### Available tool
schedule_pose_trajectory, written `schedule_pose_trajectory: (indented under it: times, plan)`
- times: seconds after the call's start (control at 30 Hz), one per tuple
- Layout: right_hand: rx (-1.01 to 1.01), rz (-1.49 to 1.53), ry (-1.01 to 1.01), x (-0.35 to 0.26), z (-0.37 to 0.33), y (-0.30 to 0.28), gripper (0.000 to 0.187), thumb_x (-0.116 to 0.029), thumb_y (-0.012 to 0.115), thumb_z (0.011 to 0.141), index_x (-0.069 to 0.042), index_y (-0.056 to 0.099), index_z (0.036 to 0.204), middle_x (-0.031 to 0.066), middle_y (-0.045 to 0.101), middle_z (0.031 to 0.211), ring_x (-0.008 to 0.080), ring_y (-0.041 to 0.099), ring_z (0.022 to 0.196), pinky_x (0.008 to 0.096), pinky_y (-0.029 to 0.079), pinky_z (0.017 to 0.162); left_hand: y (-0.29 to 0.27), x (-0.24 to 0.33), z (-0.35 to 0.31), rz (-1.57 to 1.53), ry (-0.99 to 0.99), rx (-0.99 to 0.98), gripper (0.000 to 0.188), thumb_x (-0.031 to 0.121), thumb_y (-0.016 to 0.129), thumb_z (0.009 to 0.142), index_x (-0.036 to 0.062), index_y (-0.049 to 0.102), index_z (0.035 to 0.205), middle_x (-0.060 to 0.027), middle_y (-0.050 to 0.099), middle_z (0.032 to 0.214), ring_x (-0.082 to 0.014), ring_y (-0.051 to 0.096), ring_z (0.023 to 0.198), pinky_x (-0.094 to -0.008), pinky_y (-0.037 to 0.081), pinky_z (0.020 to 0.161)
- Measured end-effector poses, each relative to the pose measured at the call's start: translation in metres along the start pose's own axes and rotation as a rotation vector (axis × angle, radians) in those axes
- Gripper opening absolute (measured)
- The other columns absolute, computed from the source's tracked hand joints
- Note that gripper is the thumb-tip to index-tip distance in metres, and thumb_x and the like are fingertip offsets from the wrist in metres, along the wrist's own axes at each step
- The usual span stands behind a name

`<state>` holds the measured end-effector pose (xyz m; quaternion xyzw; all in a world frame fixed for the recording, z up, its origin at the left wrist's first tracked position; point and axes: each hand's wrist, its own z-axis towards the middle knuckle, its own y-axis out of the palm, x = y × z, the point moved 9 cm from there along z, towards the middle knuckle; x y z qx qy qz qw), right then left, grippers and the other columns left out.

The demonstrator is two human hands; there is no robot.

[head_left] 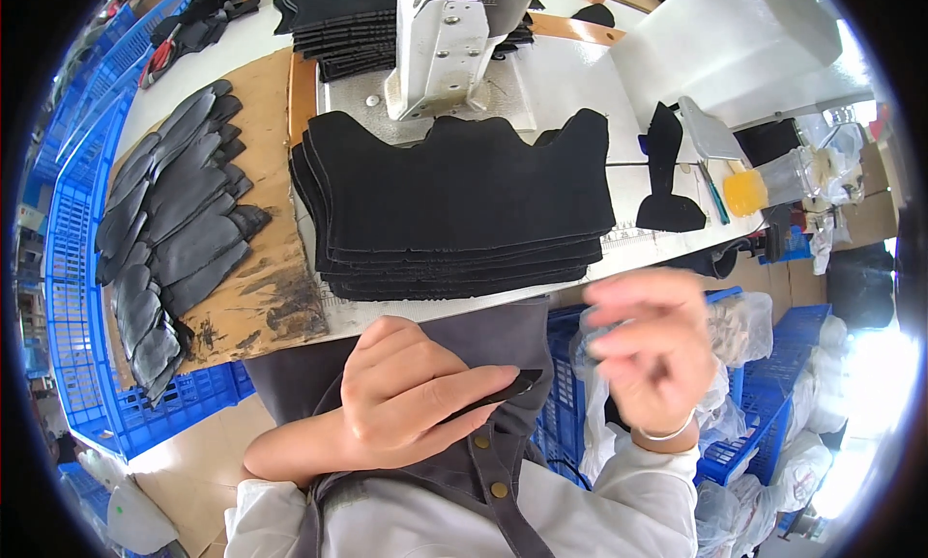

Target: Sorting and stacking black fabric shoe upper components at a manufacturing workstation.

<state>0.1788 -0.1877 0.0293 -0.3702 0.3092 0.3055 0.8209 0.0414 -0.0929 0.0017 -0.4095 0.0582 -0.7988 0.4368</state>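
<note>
In front of my apron, my left hand (411,389) is closed on a small black piece (507,392), pinched between thumb and fingers; most of it is hidden. To the right, just off the table edge, my right hand (657,350) is raised and blurred, its fingers apart with nothing visible in them. Beyond both hands lies a thick stack of black cut panels (469,196) with notched far edges, touched by neither hand. Overlapping dark, leaf-shaped pieces (193,210) cover part of a worn brown board (275,287) on the left.
A white sewing machine (445,51) stands behind the stack. On the right are a black narrow-waisted piece (665,171), a teal pen-like tool (713,193) and a yellow-ended clear container (746,191). Blue crates (82,316) flank the table; plastic bags (744,326) hang at right.
</note>
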Motion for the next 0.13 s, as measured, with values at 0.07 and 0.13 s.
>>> schedule_pose_trajectory:
  times: [0.07,0.13]
  plan:
    - [-0.144,0.028,-0.093,-0.010,0.010,0.021,0.022,0.000,0.075,0.072,-0.002,0.067,0.092,0.0168,0.060,0.107,0.0219,0.059,0.083,0.0264,0.050,0.063,-0.001,0.001,-0.001,0.008,-0.006,0.013,0.033,0.007,0.078,0.056,0.0047,0.072,0.089,-0.0012,0.057,0.067,-0.0156,0.050,0.057,-0.0304,0.036,0.056]
    - [-0.238,0.032,-0.088,-0.008,0.009,0.035,0.021,-0.001,0.075,0.072,-0.002,0.068,0.092,0.0173,0.061,0.106,0.0217,0.058,0.081,0.0297,0.052,0.064,-0.005,0.000,-0.004,0.022,-0.024,0.034,0.035,0.005,0.078,0.058,0.0065,0.072,0.093,-0.0018,0.058,0.068,-0.0154,0.051,0.057,-0.0303,0.037,0.056]
